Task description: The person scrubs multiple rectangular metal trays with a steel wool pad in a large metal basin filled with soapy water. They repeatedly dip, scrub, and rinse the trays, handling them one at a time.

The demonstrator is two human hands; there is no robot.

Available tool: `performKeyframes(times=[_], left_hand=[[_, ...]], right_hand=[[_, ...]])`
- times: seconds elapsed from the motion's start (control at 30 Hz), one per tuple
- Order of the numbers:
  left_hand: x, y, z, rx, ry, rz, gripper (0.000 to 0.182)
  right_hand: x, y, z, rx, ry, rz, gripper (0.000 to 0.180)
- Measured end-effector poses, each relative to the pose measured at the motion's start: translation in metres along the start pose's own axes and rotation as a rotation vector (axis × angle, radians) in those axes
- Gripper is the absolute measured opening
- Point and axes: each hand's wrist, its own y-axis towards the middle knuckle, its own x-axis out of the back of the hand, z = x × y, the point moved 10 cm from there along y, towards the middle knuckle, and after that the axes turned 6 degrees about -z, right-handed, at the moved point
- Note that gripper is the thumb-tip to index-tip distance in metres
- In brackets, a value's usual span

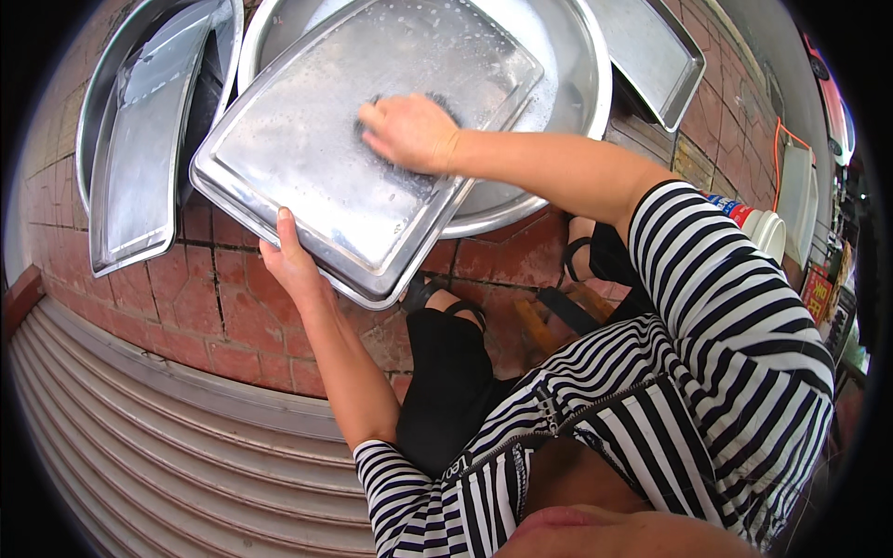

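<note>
A rectangular metal tray [300,146] lies tilted over a large round metal basin [596,77], its wet, flat underside facing up. At the tray's near left edge, my left hand [293,258] grips the rim, thumb on top. My right hand [411,132] is curled over the middle of the tray and presses a dark scouring pad [441,104] against it. Most of the pad is hidden under the fingers, and the hand is slightly blurred. Water drops and streaks cover the metal, mostly toward the far end.
On the left, a second metal basin [84,146] holds more trays [143,153]. Another tray [659,56] lies at the upper right. A white plastic bucket [767,234] stands beside my right arm. A ribbed shutter [181,446] borders the red paving [244,328] at lower left.
</note>
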Motion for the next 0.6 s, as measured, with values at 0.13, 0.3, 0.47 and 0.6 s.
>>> performKeyframes(times=[0.13, 0.3, 0.47, 0.6], left_hand=[[-0.002, 0.003, -0.002, -0.038, -0.021, 0.028, 0.052], [0.002, 0.008, 0.002, -0.034, -0.056, 0.006, 0.044], [-0.002, 0.010, 0.001, -0.065, -0.107, 0.033, 0.043], [0.001, 0.010, 0.008, -0.021, -0.056, 0.007, 0.049]], right_hand=[[-0.010, 0.005, -0.015, -0.208, 0.075, 0.084, 0.033], [0.013, 0.014, -0.047, -0.360, 0.051, 0.038, 0.035], [-0.007, 0.003, -0.031, -0.286, 0.016, 0.181, 0.037], [0.003, 0.015, -0.038, -0.341, 0.022, 0.088, 0.038]])
